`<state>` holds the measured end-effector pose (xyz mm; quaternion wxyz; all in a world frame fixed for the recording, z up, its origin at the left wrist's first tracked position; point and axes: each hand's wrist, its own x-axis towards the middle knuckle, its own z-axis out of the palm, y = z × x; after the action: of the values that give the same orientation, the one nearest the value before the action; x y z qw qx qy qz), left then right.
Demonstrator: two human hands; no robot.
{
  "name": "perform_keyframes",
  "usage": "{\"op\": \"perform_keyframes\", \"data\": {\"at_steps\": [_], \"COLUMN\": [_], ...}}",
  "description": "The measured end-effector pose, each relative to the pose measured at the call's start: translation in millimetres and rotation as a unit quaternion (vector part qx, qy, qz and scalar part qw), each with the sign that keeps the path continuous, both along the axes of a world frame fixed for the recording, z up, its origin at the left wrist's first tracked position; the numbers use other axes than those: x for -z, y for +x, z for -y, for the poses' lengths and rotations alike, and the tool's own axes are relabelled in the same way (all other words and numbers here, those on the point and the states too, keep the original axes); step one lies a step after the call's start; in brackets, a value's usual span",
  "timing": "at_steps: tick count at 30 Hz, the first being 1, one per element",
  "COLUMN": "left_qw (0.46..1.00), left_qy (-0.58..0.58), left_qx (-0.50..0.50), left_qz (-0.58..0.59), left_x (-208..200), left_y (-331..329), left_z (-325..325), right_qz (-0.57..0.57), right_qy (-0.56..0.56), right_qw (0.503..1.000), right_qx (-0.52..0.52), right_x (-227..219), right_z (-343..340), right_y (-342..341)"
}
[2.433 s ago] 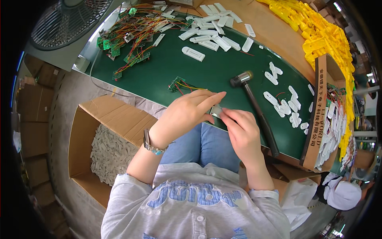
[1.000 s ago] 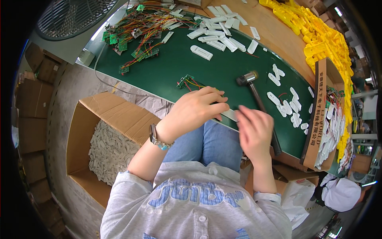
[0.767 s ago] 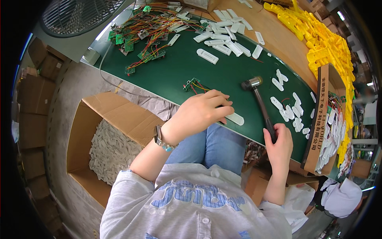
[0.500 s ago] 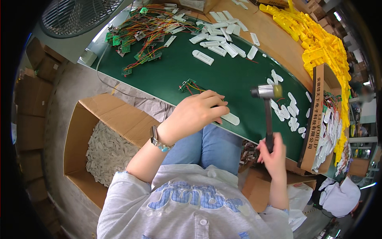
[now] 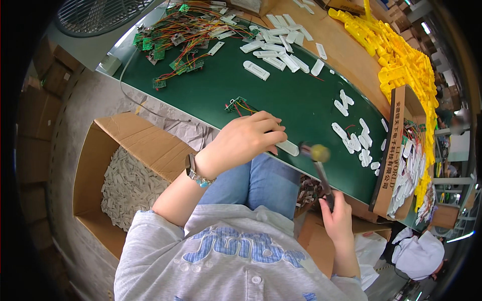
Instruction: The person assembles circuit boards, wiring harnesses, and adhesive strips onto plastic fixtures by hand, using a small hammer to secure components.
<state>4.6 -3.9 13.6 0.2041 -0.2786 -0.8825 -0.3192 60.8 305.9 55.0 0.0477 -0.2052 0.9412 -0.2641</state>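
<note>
My left hand (image 5: 247, 134) is closed over a flat white plastic piece (image 5: 288, 147) at the near edge of the green tabletop. The free end of that piece sticks out to the right of my fingers. Just beyond the hand lies a small green circuit board (image 5: 236, 104), whose red and yellow wires run toward my fingers. In my right hand (image 5: 336, 216) is a small mallet (image 5: 322, 176), gripped by its dark handle. Blurred by motion, the mallet head with its yellowish face is just to the right of the white piece's end, apart from it.
Wired circuit boards (image 5: 175, 42) are heaped at the far left of the green table (image 5: 201, 103). White plastic covers (image 5: 288, 59) lie behind, with smaller white pieces (image 5: 357, 141) at right. Beside them stands a cardboard box (image 5: 389, 165) near yellow parts (image 5: 401, 70). A carton of grey pieces (image 5: 128, 188) sits lower left.
My right hand has brought the mallet down and to the left, so its head is now near the white piece. The left hand keeps its hold.
</note>
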Motion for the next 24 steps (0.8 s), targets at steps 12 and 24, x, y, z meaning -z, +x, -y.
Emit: {"op": "perform_keyframes", "data": {"at_steps": [12,24], "left_qw": [0.998,0.993], "left_qy": [0.039,0.072], "left_qx": [-0.004,-0.007], "left_qz": [0.052,0.097], "left_x": [3.0,-1.0], "left_y": [3.1,5.4], "left_z": [-0.7,5.9], "right_qz": [-0.026,-0.099], "right_qy": [-0.154,-0.153], "right_qw": [0.983,0.977], "right_qx": [0.098,0.108], "right_x": [2.1,13.4], "right_z": [-6.2,19.3], "right_y": [0.9,-17.3]}}
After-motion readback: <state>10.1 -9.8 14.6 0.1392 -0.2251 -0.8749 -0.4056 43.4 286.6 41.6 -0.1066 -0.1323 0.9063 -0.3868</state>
